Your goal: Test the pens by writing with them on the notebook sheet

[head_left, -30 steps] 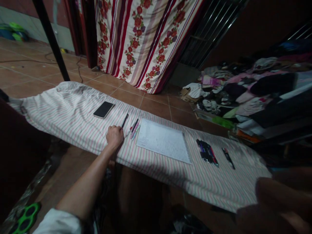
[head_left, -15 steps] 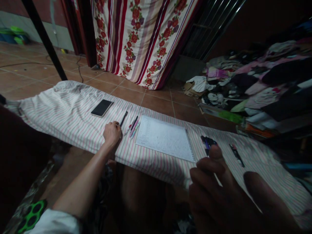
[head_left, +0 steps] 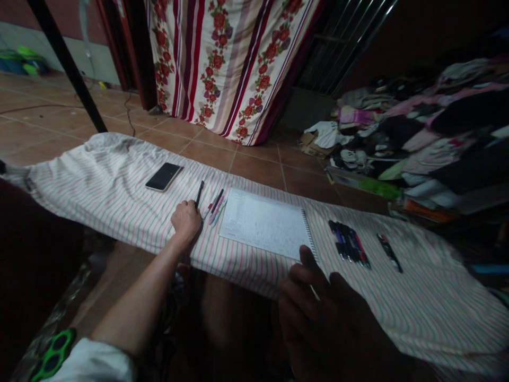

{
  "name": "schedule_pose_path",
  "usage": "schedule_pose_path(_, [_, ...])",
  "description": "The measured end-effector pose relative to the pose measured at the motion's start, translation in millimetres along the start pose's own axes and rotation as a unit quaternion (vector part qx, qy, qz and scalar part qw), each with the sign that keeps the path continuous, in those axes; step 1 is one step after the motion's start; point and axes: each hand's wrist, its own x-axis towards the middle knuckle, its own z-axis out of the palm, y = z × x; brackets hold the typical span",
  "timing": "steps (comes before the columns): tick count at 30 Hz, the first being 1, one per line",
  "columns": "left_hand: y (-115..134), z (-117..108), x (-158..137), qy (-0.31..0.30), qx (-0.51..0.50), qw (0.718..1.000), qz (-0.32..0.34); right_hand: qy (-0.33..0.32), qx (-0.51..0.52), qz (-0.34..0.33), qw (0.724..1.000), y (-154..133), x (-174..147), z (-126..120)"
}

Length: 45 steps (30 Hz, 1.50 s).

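My left hand [head_left: 186,218] rests on the striped cloth, fingers closed around the lower end of a black pen [head_left: 199,192]. Just right of it lie several pens [head_left: 217,207], purple, pale green and red-marked. Beside them sits a spiral notebook [head_left: 266,225] with a pale cover, its coil to the right. My right hand [head_left: 318,307], dark in shadow, hovers in front of the notebook's near right corner. Its fingers are loosely bent and apart, and nothing shows in them. A row of dark pens [head_left: 350,244] lies right of the notebook.
A smartphone [head_left: 164,176] lies left of my left hand. The striped cloth [head_left: 115,185] covers the long surface. At the far right is a single dark pen [head_left: 388,252]. Beyond are a floral curtain [head_left: 222,69], tiled floor [head_left: 170,132] and heaped clothes [head_left: 421,122].
My right hand has moved left and toward me, uncovering the row of dark pens, and its thumb is closer to its fingers. My left hand has shifted slightly right along the pens.
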Motion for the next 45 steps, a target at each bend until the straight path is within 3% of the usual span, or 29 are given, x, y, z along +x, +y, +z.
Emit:
schedule_pose_path(5, [-6.8, -8.0, 6.5, -0.029, -0.109, 0.992, -0.055, -0.015, 0.014, 0.002, 1.000, 6.0, -1.3, 1.1])
schedule_pose_path(9, [-15.5, -12.8, 15.5, -0.053, -0.261, 0.958, -0.107, -0.012, 0.024, 0.003, 1.000, 14.6, -0.7, 0.8])
schedule_pose_path(12, [-16.9, -15.1, 18.2, -0.072, -0.400, 0.903, -0.137, -0.010, 0.033, 0.000, 0.999, 21.2, 0.3, 4.5])
schedule_pose_path(17, [-5.2, -23.2, 13.3, -0.137, -0.595, 0.780, -0.139, -0.011, 0.003, -0.018, 1.000, 32.5, 6.6, 14.8])
schedule_pose_path(21, [9.9, -29.2, 4.9, -0.202, -0.679, 0.692, -0.140, 0.036, -0.052, -0.037, 0.997, 42.9, 21.3, 23.5])
schedule_pose_path(25, [22.7, -29.7, -6.8, -0.258, -0.710, 0.641, -0.135, 0.040, -0.109, -0.054, 0.992, 50.7, 39.6, 26.8])
schedule_pose_path(32, [43.9, -25.0, -32.5, -0.317, -0.722, 0.612, -0.059, 0.053, -0.138, -0.067, 0.987, 52.3, 60.3, 22.6])
schedule_pose_path(36, [56.8, -21.6, -42.9, -0.341, -0.706, 0.619, -0.043, 0.057, -0.155, -0.095, 0.982, 45.9, 70.3, 20.0])
schedule_pose_path(45, [86.5, -1.8, -62.2, -0.331, -0.711, 0.620, -0.023, 0.075, -0.139, -0.112, 0.981, 39.3, 94.2, 5.4])
